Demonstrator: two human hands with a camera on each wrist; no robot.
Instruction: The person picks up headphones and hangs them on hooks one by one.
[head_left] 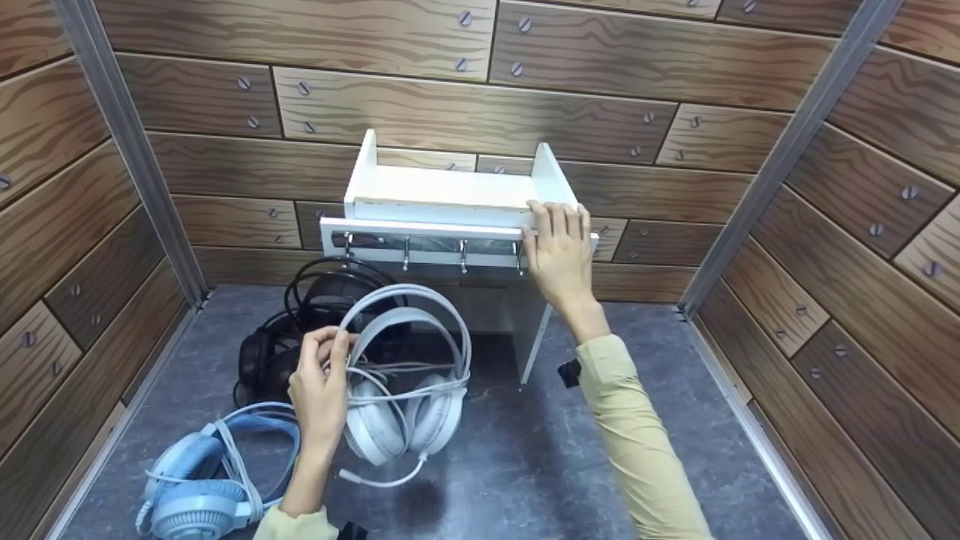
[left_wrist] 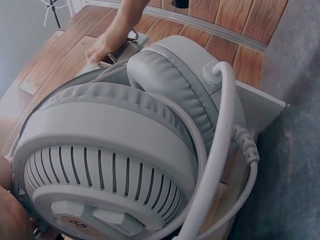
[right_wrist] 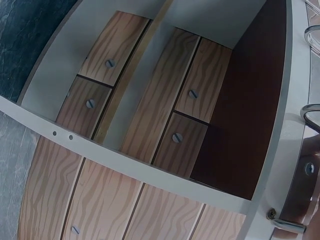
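Note:
My left hand (head_left: pixel 321 379) holds a white headset (head_left: pixel 442 409) by the left side of its headband. Its ear cups hang down, a cable crosses between them, and a mic boom sticks out below. In the left wrist view the ear cups (left_wrist: pixel 105 135) fill the middle, with part of the hand at the lower left. A white shelf rack (head_left: pixel 450 186) stands behind, with a rail of several metal hooks (head_left: pixel 463 255) along its front. My right hand (head_left: pixel 561 251) rests on the rack's right front edge, fingers over the top, beside the rightmost hook.
Black headphones (head_left: pixel 259 360) sit left of the rack, below the leftmost hook; whether any hang from it I cannot tell. A light blue headset (head_left: pixel 199 506) lies on the grey floor at the lower left. Wood-patterned walls (head_left: pixel 847 315) enclose the space.

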